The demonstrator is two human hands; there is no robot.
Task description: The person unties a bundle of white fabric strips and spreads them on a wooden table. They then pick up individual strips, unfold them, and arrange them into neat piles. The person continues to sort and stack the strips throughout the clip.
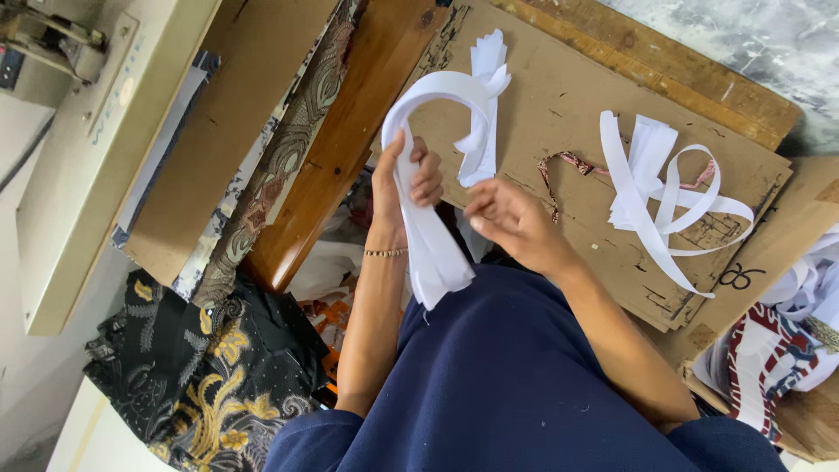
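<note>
Two hands work at the middle: your left hand (pixel 404 179) is clenched tight around a bundle of white strips (pixel 434 245) that loops above the cardboard sheet (pixel 559 96); your right hand (pixel 507 218), just beside it, has fingers curled loosely, gripping nothing visible. Farther right, loose white strips (pixel 655 188) lie on the cardboard.

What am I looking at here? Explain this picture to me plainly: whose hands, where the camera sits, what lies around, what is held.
The single picture comes from a camera worn on a person's head, looking down, so the view seems turned around. The left hand grips a bundle of white fabric strips that loops up over it. The right hand hovers beside it, fingers curled; whether it pinches a strip I cannot tell. Behind lies a brown cardboard sheet carrying more loose white strips. Black-and-gold patterned cloth lies at lower left, below a cream sewing machine.
</note>
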